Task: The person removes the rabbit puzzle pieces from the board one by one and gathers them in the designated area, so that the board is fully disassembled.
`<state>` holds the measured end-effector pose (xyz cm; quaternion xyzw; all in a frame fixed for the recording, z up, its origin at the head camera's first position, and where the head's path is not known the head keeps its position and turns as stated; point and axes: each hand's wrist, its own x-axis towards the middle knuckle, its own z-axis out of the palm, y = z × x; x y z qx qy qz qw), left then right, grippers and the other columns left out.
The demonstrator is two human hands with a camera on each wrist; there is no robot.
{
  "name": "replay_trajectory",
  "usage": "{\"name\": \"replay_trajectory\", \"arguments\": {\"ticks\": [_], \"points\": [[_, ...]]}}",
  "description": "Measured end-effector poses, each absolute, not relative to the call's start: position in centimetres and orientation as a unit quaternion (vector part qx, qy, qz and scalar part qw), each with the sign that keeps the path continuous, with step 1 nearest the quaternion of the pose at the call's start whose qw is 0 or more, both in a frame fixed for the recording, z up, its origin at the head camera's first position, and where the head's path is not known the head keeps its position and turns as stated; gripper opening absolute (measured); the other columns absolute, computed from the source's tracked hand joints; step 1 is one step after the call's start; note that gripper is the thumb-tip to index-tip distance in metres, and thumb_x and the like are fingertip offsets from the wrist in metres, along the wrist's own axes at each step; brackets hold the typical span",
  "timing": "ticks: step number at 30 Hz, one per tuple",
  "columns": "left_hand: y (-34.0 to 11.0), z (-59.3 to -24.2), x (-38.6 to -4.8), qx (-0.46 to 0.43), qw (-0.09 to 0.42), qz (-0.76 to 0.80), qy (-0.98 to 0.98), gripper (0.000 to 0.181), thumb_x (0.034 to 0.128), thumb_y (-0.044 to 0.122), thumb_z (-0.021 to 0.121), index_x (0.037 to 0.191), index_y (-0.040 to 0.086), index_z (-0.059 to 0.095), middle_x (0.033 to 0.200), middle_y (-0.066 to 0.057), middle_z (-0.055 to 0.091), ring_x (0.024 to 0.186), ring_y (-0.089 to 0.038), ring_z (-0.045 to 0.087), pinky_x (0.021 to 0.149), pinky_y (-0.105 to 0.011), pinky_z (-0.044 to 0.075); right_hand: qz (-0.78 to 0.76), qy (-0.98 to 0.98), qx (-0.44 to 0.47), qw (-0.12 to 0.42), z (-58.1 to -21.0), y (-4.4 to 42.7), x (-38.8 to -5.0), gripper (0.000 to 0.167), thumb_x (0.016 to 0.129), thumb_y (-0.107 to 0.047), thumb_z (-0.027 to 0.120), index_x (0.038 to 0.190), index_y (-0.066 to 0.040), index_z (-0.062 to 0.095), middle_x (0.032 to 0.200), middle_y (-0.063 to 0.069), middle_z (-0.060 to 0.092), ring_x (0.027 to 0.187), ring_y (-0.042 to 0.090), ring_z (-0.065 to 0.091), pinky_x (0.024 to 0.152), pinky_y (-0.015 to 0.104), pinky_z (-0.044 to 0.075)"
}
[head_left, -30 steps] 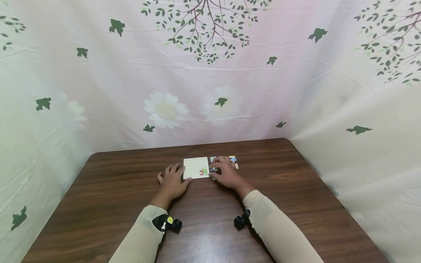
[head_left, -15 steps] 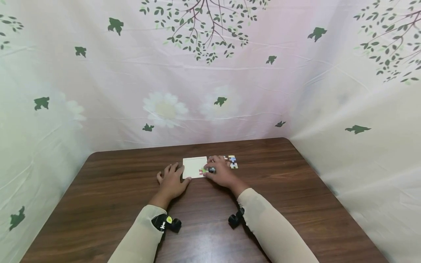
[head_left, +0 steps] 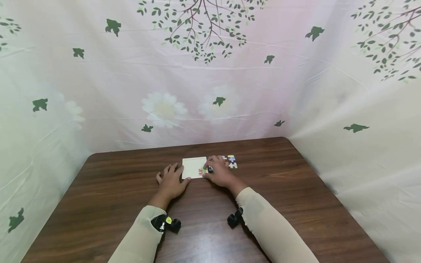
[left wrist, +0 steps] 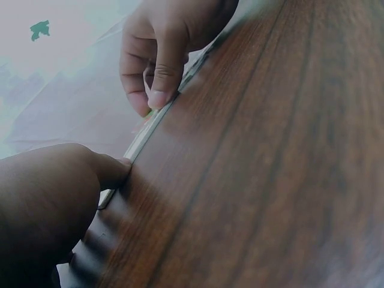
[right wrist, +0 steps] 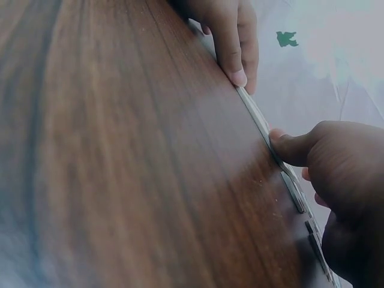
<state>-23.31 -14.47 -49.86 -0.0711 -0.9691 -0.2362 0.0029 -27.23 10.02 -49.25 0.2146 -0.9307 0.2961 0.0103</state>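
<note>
A flat, off-white puzzle board lies near the back of the table, with small red and green jigsaw pieces in its near right corner. At the board's left side rests my left hand, fingers spread, its thumb against the near edge. My right hand bends over the near right corner. Its thumb and fingertips pinch at a green jigsaw piece there, which they largely hide. In the left wrist view, a bit of green shows under the right hand's fingertip, and my left thumb touches the board edge.
Several loose jigsaw pieces lie to the right of the board, partly hidden by my right hand. The brown wooden table meets a printed cloth backdrop at its back and sides.
My right hand has moved left from above the loose pieces to the board's near right corner, then stayed almost still. My left hand has kept its place beside the board.
</note>
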Motion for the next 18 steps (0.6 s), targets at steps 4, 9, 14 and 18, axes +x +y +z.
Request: {"name": "replay_trajectory", "arguments": {"ticks": [4,9,14,18], "points": [[-14.55,-50.0,-23.32,-0.071,0.004,-0.238,-0.969,0.071,0.1067,0.052,0.066,0.165,0.014,0.051,0.176,-0.02,0.036,0.164,-0.049,0.024,0.123,-0.083,0.011,0.289,-0.932,0.217,0.018,-49.24,9.91,-27.22,0.022,0.1,-0.03,0.082,0.117,-0.018,0.074,0.148,0.008,0.061,0.142,0.035,0.047,0.114,0.066,0.028],[-14.54,-49.93,-23.23,-0.072,0.004,-0.241,-0.968,0.071,0.1065,0.052,0.066,0.164,0.013,0.051,0.176,-0.02,0.036,0.164,-0.049,0.024,0.123,-0.082,0.01,0.3,-0.926,0.224,0.041,-49.13,9.86,-27.09,0.022,0.097,-0.025,0.086,0.114,-0.017,0.074,0.14,0.007,0.07,0.139,0.032,0.053,0.115,0.066,0.028],[-14.56,-49.85,-23.26,-0.07,0.001,-0.24,-0.968,0.071,0.1066,0.052,0.066,0.164,0.013,0.051,0.176,-0.02,0.036,0.165,-0.049,0.024,0.123,-0.082,0.01,0.323,-0.917,0.225,0.059,-49.11,9.82,-26.99,0.017,0.094,-0.021,0.088,0.107,-0.018,0.077,0.121,0.001,0.077,0.133,0.026,0.056,0.115,0.065,0.025],[-14.58,-49.79,-23.29,-0.07,0.0,-0.24,-0.968,0.071,0.1066,0.052,0.066,0.164,0.013,0.051,0.176,-0.02,0.036,0.165,-0.049,0.024,0.123,-0.082,0.01,0.325,-0.913,0.235,0.075,-49.13,9.83,-27.03,0.018,0.091,-0.019,0.09,0.105,-0.017,0.079,0.114,0.0,0.077,0.129,0.026,0.058,0.113,0.067,0.026]]}}
